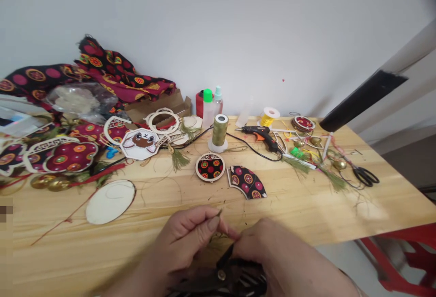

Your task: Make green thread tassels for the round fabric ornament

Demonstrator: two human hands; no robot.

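Note:
Near the front edge of the wooden table (163, 210), my left hand (194, 238) pinches a thin dark green strand (220, 213) between thumb and forefinger. My right hand (259, 247) is closed beside it, its fingers close to the left fingertips. Below the right hand is a dark tool with a pivot screw (221, 274), partly hidden; what the right fingers grip is hidden. Beyond the hands lie a round ornament with patterned cloth (210, 168) and a fan-shaped cloth piece (248, 182). A spool of green thread (220, 131) stands behind them.
At left are a white oval disc (111, 201), patterned cloth (112, 70) and a sheep-faced octagon (140, 144). Bottles (207, 108) stand near the wall. A glue gun (260, 136), yellow spool (269, 116), gold bells (339, 163) and black-handled scissors (366, 176) lie rightward. A red stool (402, 260) is at lower right.

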